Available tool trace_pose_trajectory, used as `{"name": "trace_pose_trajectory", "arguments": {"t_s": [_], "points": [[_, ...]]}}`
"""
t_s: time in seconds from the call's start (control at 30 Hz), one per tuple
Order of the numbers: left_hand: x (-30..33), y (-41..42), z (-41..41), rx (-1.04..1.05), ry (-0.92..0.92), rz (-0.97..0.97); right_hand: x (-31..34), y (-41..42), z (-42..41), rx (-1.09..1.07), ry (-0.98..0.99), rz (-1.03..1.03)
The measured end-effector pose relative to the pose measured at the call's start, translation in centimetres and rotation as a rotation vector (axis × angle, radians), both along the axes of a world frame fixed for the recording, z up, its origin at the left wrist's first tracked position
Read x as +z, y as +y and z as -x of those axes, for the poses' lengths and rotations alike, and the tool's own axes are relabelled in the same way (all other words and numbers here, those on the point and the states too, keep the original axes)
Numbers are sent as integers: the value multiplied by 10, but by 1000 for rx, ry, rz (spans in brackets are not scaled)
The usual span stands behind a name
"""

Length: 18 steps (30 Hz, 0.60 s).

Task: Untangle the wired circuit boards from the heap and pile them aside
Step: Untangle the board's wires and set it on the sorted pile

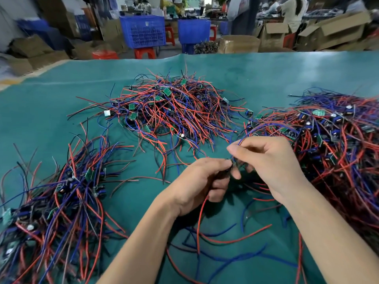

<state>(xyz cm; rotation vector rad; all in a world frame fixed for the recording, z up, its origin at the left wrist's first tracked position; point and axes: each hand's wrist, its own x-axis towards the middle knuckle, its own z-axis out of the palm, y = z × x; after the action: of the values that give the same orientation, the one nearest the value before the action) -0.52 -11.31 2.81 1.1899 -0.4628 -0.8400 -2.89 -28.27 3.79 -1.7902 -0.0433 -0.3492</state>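
Sprawling at the far left of the green table cover [51, 111] is a pile of wired boards [57, 203], its red, blue and black leads lying roughly lengthwise, with small green circuit boards showing among them. Up and to the right, near the middle of the table, sits a second heap [174, 111], a looser mound with wires sticking out on all sides.

Below that heap, the left hand [199, 185] is held above the cover with its fingers curled inward, thumb and forefinger pinched on a small dark part [228, 168] at the point where the two hands meet; what exactly that part is cannot be told, since the fingers hide most of it. A red wire [200, 222] hangs down from under this palm and trails across the cover toward the near edge.

Just beside it, the right hand [272, 162] is also closed, its thumb and forefinger pinching a blue wire [264, 127] that arcs up and over to the right. That wire runs into the large tangled heap [332, 144] at the far right, dense with boards and dark components.

Loose blue and red leads [225, 253] lie on the cover between the forearms.
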Motion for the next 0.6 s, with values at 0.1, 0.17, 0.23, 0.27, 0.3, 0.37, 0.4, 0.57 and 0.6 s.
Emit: {"name": "trace_pose_trajectory", "arguments": {"t_s": [0.1,0.17,0.23,0.27,0.3,0.37,0.4,0.57,0.6], "points": [[-1,0,1,-51,-16,8,4,-16,-3,-316,-124,95],[-1,1,2,-93,-16,13,8,-31,-2,-501,-187,200],[0,2,2,-124,-24,17,11,-42,1,-633,-268,248],[0,3,2,-131,-32,25,13,-44,2,-671,-304,173],[0,3,2,-129,-44,39,16,-46,3,-701,-331,57],[0,4,1,-77,-77,85,22,-49,6,-777,-379,-93],[-1,4,0,-26,-94,109,23,-50,8,-799,-399,-125],[-3,4,-4,139,-107,117,15,-27,2,-684,-383,-28],[-4,4,-4,147,-102,118,12,-20,1,-630,-358,-21]]}}
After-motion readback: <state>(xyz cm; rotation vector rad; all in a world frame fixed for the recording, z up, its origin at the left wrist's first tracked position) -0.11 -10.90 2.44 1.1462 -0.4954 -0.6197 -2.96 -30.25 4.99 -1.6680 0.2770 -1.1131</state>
